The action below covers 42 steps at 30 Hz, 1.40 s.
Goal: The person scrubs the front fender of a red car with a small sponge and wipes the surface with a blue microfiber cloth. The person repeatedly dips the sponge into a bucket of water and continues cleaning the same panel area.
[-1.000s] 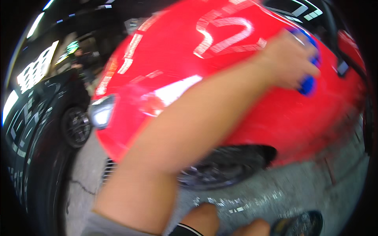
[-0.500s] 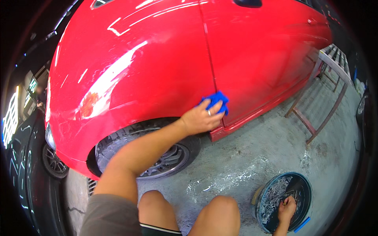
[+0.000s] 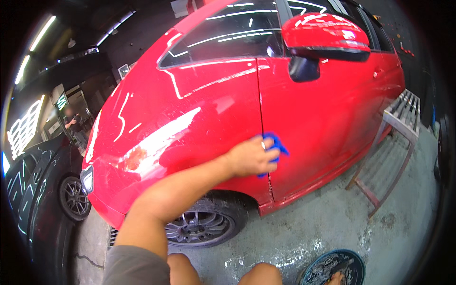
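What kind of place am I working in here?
Probably a car wash or detailing bay: the left hand presses a blue cloth on a red car, a bucket stands on the wet concrete floor, and a dark car is parked alongside.

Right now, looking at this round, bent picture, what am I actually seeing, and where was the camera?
There is no machine here: a person wears a wide fisheye camera on the head, looking down, so straight edges curve toward the rim. The forearm rising from the bottom is the person's own. Its left hand presses a small blue cloth against the side of a glossy red car, by the seam at the front edge of the door, above the front wheel. The right hand barely shows at the bottom edge, at a round dark bucket on the wet concrete floor. A metal step stand is beside the car.
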Available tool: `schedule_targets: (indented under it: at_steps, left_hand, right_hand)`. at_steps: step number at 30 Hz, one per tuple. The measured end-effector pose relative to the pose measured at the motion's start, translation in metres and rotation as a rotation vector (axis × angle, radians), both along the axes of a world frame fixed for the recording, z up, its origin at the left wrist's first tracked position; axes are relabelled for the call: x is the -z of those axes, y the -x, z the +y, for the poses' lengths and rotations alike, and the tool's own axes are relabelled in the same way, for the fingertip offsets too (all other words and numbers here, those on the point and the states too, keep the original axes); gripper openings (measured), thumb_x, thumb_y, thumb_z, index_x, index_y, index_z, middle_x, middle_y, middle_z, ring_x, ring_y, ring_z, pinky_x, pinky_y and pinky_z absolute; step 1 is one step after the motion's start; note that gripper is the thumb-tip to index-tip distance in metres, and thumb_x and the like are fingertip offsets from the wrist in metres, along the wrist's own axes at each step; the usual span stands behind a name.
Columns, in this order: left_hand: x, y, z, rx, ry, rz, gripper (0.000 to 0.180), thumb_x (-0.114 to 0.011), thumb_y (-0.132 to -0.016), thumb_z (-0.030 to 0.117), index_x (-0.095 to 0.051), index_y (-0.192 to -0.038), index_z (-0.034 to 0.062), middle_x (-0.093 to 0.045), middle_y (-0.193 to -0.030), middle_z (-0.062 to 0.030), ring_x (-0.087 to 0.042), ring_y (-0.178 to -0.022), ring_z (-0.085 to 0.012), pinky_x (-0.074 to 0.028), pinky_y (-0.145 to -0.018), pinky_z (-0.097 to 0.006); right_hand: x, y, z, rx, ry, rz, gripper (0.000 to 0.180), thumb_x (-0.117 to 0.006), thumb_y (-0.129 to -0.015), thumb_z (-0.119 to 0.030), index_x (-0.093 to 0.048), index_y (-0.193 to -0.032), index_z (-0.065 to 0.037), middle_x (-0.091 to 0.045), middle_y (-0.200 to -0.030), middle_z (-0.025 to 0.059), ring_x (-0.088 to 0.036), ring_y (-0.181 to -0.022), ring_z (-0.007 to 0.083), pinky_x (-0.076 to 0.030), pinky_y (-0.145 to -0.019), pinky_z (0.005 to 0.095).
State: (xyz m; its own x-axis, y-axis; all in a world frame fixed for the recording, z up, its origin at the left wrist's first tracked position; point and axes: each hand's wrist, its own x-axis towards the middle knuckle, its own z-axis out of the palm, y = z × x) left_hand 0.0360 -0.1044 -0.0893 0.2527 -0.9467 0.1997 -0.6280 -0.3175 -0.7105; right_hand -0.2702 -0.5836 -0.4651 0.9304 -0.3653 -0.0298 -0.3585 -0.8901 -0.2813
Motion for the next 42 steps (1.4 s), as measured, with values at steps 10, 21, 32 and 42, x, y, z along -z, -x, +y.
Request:
schedule_targets:
  at_steps: [10,21,32,42]
  left_hand:
    - [-0.228,0.069,0.154,-0.319,0.213,-0.263,0.047,-0.090,-0.077,0.023,-0.074,-0.121,0.0257,-0.059,-0.146,-0.0095,-0.060,-0.130,-0.0408,-0.056,-0.107,-0.049]
    - [-0.191,0.063,0.178,-0.219,0.476,-0.196,0.054,-0.090,-0.077,0.034,-0.073,-0.127,0.0272,-0.056,-0.149,-0.0124,-0.053,-0.139,-0.0471,-0.050,-0.114,-0.058]
    - [-0.188,0.070,0.174,-0.318,0.471,-0.230,0.071,-0.097,-0.072,0.032,-0.069,-0.137,0.0278,-0.053,-0.154,-0.0124,-0.053,-0.140,-0.0493,-0.053,-0.112,-0.061]
    - [-0.194,0.071,0.167,-0.374,0.505,-0.186,0.068,-0.098,-0.072,0.032,-0.070,-0.134,0.0300,-0.054,-0.155,-0.0113,-0.051,-0.144,-0.0497,-0.055,-0.113,-0.061]
  right_hand:
    - [-0.036,0.024,-0.035,0.190,-0.548,0.082,0.062,-0.058,-0.108,-0.009,-0.043,-0.168,-0.009,-0.070,-0.128,0.0202,-0.066,-0.115,0.0290,-0.052,-0.089,0.0405]
    - [-0.317,-0.232,0.269,-0.547,-1.443,-0.602,0.053,-0.048,-0.119,-0.035,-0.058,-0.159,-0.002,-0.061,-0.156,0.0284,-0.063,-0.140,0.0406,-0.047,-0.121,0.0475]
    - [-0.221,-0.315,0.386,-0.857,-0.094,-1.135,0.071,-0.061,-0.109,-0.025,-0.037,-0.167,0.008,-0.033,-0.175,0.0343,-0.027,-0.165,0.0544,-0.018,-0.133,0.0665]
    - [-0.428,-0.349,0.399,-0.699,-0.115,-1.155,0.071,-0.058,-0.112,-0.032,-0.036,-0.170,0.003,-0.030,-0.179,0.0259,-0.024,-0.167,0.0468,-0.016,-0.134,0.0640]
